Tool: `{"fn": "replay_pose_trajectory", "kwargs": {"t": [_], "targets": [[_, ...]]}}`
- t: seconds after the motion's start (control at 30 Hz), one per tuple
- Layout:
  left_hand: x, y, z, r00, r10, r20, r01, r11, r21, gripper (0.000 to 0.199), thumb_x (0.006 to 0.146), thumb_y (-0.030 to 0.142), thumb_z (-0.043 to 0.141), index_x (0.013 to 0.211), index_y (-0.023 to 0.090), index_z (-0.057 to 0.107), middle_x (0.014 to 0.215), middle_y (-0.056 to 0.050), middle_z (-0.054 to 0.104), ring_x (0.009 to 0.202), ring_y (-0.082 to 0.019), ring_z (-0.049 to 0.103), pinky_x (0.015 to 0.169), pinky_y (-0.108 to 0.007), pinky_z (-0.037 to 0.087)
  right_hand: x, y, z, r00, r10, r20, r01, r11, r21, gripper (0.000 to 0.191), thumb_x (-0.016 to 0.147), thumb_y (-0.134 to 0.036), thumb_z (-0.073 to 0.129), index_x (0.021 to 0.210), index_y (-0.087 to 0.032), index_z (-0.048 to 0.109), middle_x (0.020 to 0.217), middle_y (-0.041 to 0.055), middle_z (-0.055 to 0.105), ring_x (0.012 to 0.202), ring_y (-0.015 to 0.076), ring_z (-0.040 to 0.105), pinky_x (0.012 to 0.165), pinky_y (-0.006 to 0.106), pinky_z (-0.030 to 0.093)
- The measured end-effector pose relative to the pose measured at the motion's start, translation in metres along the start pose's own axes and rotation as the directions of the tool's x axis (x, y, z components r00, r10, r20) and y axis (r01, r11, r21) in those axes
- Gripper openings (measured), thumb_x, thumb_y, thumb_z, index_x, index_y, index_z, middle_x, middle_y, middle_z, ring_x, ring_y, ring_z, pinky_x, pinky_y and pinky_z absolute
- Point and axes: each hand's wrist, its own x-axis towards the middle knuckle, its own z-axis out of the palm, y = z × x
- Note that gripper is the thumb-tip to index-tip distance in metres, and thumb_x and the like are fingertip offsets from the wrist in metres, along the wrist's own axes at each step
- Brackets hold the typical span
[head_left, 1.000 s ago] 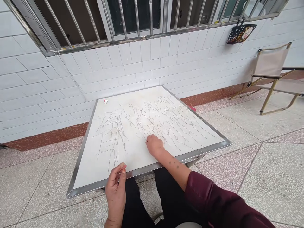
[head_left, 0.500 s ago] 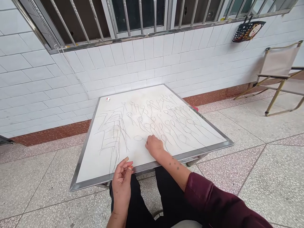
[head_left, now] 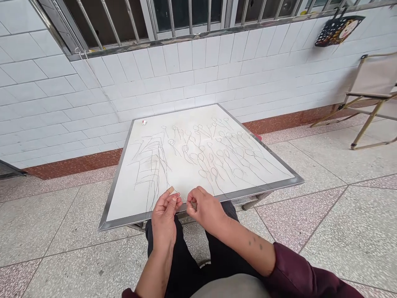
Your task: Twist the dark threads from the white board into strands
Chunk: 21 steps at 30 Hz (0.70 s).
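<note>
My left hand (head_left: 166, 209) is at the front edge of the white-topped table (head_left: 186, 174), thumb and forefinger pinched on a thin wire. Just to its right, my right hand (head_left: 203, 207) is closed in a pinch, with a faint thin strand near its fingertips; what it grips is too small to make out. Many thin dark wires with looped ends (head_left: 220, 153) are spread over the right half of the tabletop. Bent, angular wires (head_left: 150, 167) lie in a column on the left half, some reaching the front edge.
A small white and red item (head_left: 144, 122) sits at the table's far left corner. Behind stands a white tiled wall (head_left: 130, 87) with barred windows. A patterned bag (head_left: 338, 31) hangs at the right, above a folding chair (head_left: 372, 76).
My right hand has moved from the tabletop back to the front edge, close to my left hand. My left hand has risen slightly. One more looped wire lies near the front middle; the view has shifted.
</note>
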Motion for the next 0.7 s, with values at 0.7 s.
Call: {"fn": "replay_pose_trajectory", "kwargs": {"t": [0.7], "targets": [[-0.032, 0.008, -0.003, 0.998, 0.03, 0.06, -0.032, 0.999, 0.033, 0.039, 0.073, 0.032, 0.08, 0.108, 0.019, 0.073, 0.084, -0.002, 0.071, 0.077, -0.014, 0.066, 0.08, -0.031, 0.055, -0.029, 0.0, -0.025, 0.991, -0.132, -0.008, 0.124, 0.904, 0.41, 0.012, 0.093, -0.025, 0.051, 0.1, -0.019, 0.058, 0.095, 0.0045, 0.058, 0.077, 0.0139, 0.058, 0.066, 0.025, 0.048]]}}
